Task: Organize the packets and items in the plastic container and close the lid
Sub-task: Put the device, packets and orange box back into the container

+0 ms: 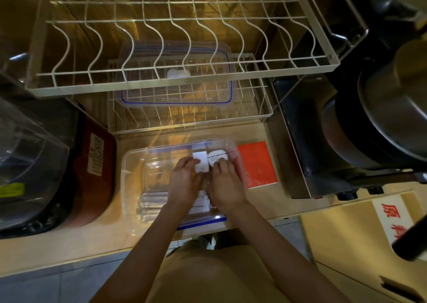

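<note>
A clear plastic container (pixel 129 187) with blue clips sits on the counter in front of me. Both my hands reach inside it. My left hand (pixel 184 182) grips a white square packet (pixel 200 163) near the far wall. My right hand (pixel 227 185) rests its fingers on a round white item (pixel 218 157) next to the packet. Several long grey-white packets (pixel 152 204) lie in the near left part of the container. The clear lid with a blue seal (pixel 178 76) lies on the lower wire rack behind the container.
A red packet (pixel 257 164) lies on the counter just right of the container. Two wire dish racks (pixel 161 37) stand behind. A dark red appliance (pixel 92 175) sits left, metal pots (pixel 381 122) and a steel unit right. A cardboard box (pixel 369 245) stands at lower right.
</note>
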Available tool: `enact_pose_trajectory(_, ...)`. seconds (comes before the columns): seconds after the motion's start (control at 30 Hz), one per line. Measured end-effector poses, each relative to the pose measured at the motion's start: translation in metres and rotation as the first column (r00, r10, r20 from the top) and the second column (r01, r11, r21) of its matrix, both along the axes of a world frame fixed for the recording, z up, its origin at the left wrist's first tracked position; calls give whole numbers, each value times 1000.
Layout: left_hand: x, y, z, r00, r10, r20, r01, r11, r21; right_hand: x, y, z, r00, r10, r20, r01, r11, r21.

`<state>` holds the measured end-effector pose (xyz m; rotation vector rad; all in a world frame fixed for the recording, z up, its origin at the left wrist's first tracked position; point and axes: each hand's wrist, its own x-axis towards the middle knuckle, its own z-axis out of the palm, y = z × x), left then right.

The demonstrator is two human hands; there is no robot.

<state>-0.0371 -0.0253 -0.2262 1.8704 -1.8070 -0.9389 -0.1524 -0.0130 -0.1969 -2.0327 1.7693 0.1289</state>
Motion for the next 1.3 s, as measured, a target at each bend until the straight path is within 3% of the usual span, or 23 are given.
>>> enact_pose_trajectory(0.17, 1, -3, 5, 998, -42, 51, 40, 999, 36, 0, 3, -2, 994, -74, 79, 75, 997, -10)
enact_pose_trajectory(0.27, -3, -10, 18, 992, -42, 119, 32, 995, 90, -7, 2, 9, 899, -175, 401, 203, 979, -28)
enact_pose_trajectory(0.37, -16, -24, 43, 975, -48, 217, 31, 996, 79, -19, 5, 30, 595, -395, 700, 486, 870, 78)
enact_pose_trajectory(0.47, -34, -45, 68, 984, -175, 39, 171, 981, 97, -35, 10, 40, 138, -576, 806, 703, 630, 330)
enact_pose_trajectory(0.57, -60, -69, 91, 919, -385, -90, 395, 907, 148, -55, 11, 47, -384, -617, 687, 692, 300, 657)
enact_pose_trajectory(0.6, -70, -76, 95, 889, -451, -77, 458, 876, 154, -61, 13, 47, -498, -609, 617, 655, 202, 728)
enact_pose_trajectory(0.67, -88, -89, 95, 828, -561, -31, 556, 812, 178, -71, 17, 41, -628, -608, 485, 584, 44, 811)
enact_pose_trajectory(0.77, -106, -101, 82, 687, -705, 176, 668, 708, 229, -77, 23, 26, -643, -670, 372, 585, -116, 802)
enact_pose_trajectory(0.83, -112, -106, 68, 590, -758, 278, 703, 652, 284, -78, 25, 22, -616, -719, 321, 579, -137, 804)
enact_pose_trajectory(0.97, -122, -103, 53, 496, -820, 286, 716, 572, 400, -78, 25, 17, -631, -743, 225, 466, -130, 875)
enact_pose_trajectory(1.1, -125, -100, 50, 522, -812, 262, 734, 584, 347, -81, 21, 16, -574, -780, 249, 517, -110, 849)
enact_pose_trajectory(1.2, -125, -102, 55, 589, -784, 196, 740, 621, 258, -87, 21, 23, -610, -746, 267, 517, -119, 848)
enact_pose_trajectory(1.3, -122, -96, 67, 670, -735, 109, 715, 677, 173, -93, 24, 26, -601, -715, 357, 558, -56, 828)
